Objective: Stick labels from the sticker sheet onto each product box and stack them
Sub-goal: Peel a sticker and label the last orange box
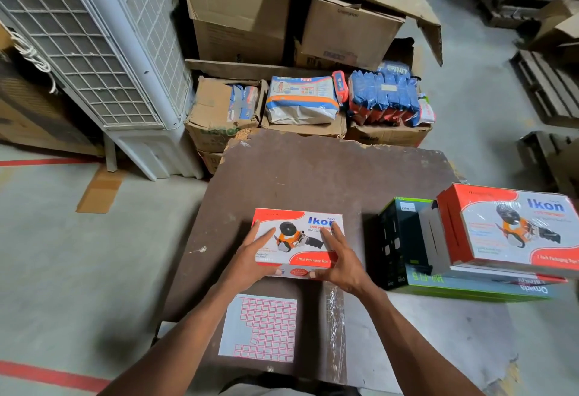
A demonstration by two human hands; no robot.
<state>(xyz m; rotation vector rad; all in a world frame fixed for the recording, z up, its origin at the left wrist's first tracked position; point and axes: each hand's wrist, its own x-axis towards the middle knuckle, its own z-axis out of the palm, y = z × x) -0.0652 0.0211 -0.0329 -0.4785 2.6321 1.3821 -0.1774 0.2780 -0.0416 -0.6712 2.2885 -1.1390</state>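
Observation:
A red and white Ikon tape-dispenser box lies flat in the middle of the brown board. My left hand grips its left near corner, fingers spread over the top. My right hand holds its right near side, thumb on the front face. A sticker sheet with red-bordered labels lies just in front of the box, several labels gone from its left part. At the right, another Ikon box rests on top of a stack with a green and blue box and a black box.
Behind the board stand cardboard cartons filled with blue and white packets. A white air cooler stands at the left. Wooden pallets lie at the right. A strip of clear plastic wrap hangs over the board's near edge.

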